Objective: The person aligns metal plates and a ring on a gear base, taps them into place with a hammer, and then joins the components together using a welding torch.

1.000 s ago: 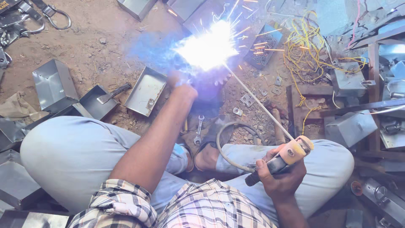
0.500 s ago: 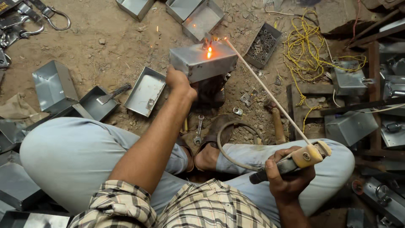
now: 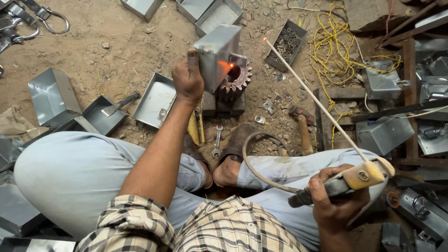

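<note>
head view looks down on a person sitting on the dirt floor (image 3: 116, 42), whose left hand (image 3: 187, 77) grips a grey sheet-metal box (image 3: 217, 56) just above centre frame, tilted, with an orange glow on its lower right side, above a rusty gear (image 3: 239, 80). right hand (image 3: 333, 200), at lower right, is clenched around an electrode holder (image 3: 347, 179), its long welding rod (image 3: 317, 100) slanting up-left with a glowing tip near the box but apart from it. open metal trays (image 3: 156, 99) lie at left, yellow wire (image 3: 333, 46) at upper right.
</note>
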